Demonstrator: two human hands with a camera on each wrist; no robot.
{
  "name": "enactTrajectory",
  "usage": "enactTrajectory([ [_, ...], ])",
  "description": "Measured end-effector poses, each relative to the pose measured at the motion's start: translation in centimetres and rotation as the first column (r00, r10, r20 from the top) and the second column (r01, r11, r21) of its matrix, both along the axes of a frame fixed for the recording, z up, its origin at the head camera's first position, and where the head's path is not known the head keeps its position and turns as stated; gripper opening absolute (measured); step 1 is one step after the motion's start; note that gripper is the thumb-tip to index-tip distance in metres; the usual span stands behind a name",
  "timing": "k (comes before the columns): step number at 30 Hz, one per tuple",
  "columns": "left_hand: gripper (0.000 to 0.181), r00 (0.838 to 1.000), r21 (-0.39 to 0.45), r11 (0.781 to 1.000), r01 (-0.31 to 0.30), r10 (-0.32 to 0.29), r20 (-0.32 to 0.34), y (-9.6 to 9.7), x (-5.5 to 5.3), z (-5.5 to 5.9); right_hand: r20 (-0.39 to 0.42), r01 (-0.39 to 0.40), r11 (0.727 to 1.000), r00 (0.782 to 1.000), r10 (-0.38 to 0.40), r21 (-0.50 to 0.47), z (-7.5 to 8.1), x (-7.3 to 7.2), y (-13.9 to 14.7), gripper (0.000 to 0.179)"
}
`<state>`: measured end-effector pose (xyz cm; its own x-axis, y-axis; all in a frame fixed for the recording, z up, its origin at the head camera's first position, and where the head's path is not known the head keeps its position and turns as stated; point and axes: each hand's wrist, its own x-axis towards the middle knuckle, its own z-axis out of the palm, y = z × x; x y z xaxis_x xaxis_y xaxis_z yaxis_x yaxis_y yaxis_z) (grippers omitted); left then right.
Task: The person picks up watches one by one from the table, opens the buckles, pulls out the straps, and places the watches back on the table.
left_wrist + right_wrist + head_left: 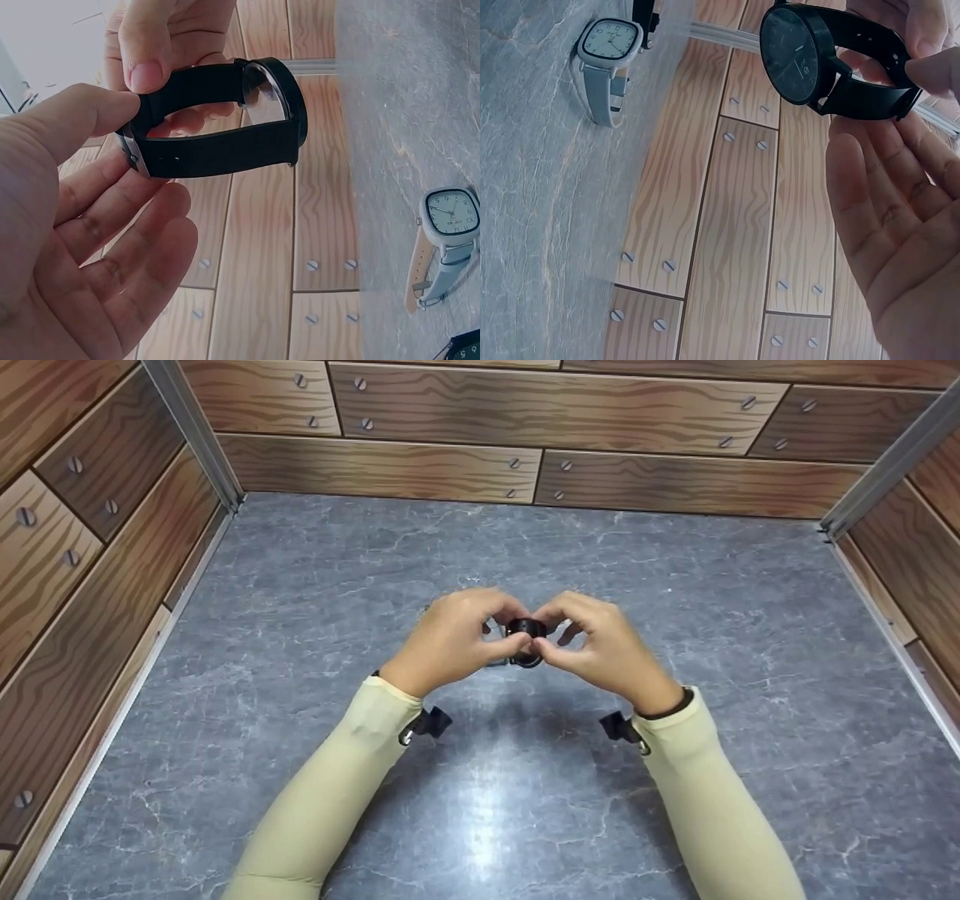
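A black wristwatch (217, 154) with a round dark dial (791, 56) hangs above the table, its strap closed into a loop. My left hand (457, 641) pinches the strap at the buckle end (133, 154) between thumb and fingers. From the other side my right hand (604, 645) pinches the same end of the strap, the two thumb tips almost meeting. In the left wrist view the remaining left fingers spread beneath the band. The right wrist view shows the dial facing away from my palms.
On the grey marbled table (300, 660) lies a square watch (609, 41) with a white case and pale blue strap. Another dark watch (466, 349) is beside it, partly out of frame. Wood-patterned panels (450, 405) wall the table's back and sides.
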<state>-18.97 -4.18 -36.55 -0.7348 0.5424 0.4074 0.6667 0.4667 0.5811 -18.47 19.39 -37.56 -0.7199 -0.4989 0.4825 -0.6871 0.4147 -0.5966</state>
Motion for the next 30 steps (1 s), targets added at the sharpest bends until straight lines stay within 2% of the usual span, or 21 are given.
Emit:
enactTrajectory([
  [8, 0.020, 1.000, 0.002, 1.000, -0.007, 0.007, -0.010, -0.10, 0.11, 0.16, 0.031, -0.049, 0.997, 0.998, 0.051, -0.060, -0.22, -0.06, -0.29, 0.018],
  [15, 0.020, 1.000, 0.072, 0.997, 0.006, -0.007, 0.017, -0.04, 0.10, 0.15, 0.066, -0.054, 0.992, 0.996, 0.061, -0.113, -0.02, 0.09, -0.10, 0.022],
  [23, 0.017, 0.996, 0.140, 0.990, 0.013, -0.025, 0.081, 0.03, 0.07, 0.29, 0.068, -0.033, 0.992, 0.997, 0.042, -0.125, 0.13, 0.21, -0.03, 0.022],
  [30, 0.018, 0.988, 0.239, 0.971, 0.028, -0.063, 0.139, -0.05, 0.10, 0.45, 0.059, -0.017, 0.988, 0.998, 0.026, -0.153, 0.15, 0.14, -0.10, 0.021],
])
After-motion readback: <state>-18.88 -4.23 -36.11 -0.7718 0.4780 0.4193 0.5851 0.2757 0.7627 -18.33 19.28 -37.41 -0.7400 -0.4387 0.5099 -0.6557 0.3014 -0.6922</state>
